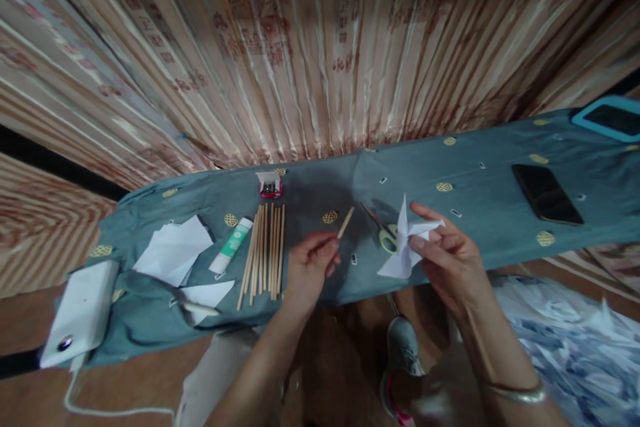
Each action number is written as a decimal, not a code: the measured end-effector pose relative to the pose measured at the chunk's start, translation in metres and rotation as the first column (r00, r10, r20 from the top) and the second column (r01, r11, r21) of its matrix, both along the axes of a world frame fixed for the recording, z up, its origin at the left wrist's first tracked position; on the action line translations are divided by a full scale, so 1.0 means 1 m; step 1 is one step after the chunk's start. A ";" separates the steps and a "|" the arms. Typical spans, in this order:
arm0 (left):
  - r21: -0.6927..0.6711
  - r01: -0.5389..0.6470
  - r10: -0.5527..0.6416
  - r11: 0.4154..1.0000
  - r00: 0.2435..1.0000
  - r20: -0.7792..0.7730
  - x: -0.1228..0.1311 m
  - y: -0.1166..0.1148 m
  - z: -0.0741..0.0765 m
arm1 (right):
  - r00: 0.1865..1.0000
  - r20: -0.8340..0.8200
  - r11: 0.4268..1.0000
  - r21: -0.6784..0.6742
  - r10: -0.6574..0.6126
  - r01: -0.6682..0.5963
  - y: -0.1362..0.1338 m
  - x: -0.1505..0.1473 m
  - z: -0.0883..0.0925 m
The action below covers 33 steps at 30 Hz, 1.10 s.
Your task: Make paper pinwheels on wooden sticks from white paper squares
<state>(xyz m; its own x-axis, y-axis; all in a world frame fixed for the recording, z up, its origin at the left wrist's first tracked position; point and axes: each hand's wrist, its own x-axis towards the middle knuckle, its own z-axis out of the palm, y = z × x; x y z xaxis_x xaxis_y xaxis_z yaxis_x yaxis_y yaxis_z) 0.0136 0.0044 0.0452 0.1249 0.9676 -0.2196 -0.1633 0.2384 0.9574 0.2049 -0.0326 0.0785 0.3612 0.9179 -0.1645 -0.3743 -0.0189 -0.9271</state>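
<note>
A folded white paper pinwheel (401, 255) is pinched in the right hand (453, 263) above the tabletop's (415, 167) near edge, scissors (389, 239) just beyond it. Well apart, the left hand (311, 267) grips a thin wooden stick (347, 221), its tip pointing up and away. Further left lie more sticks (263, 255), a glue stick (231, 244) and white paper sheets (175, 250); a small open red box (271, 187) sits behind the sticks.

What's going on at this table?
A person's left hand holds a thin wooden stick, while the right hand holds a white paper pinwheel; stick and pinwheel are apart. Scissors lie on the cloth, partly hidden behind the pinwheel. Left of the hands are more wooden sticks, a white-and-green tube, white paper pieces and a small open red box.
</note>
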 end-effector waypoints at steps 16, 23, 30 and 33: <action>-0.664 -0.138 0.409 0.735 0.871 0.272 -0.014 -0.090 -0.061 | 0.535 0.712 0.888 -0.312 0.455 -0.339 -0.051 -0.067 -0.056; -0.762 -0.122 0.452 0.636 0.859 0.240 -0.016 -0.096 -0.067 | 0.340 0.903 0.927 -0.141 0.264 -0.347 -0.039 -0.080 -0.064; -0.767 -0.034 0.421 0.640 0.852 0.313 -0.018 -0.101 -0.081 | 0.294 0.943 0.932 -0.045 0.158 -0.359 -0.039 -0.080 -0.070; -0.773 -0.042 0.417 0.633 0.860 0.295 -0.019 -0.098 -0.079 | 0.262 0.956 0.936 -0.036 0.135 -0.351 -0.042 -0.079 -0.070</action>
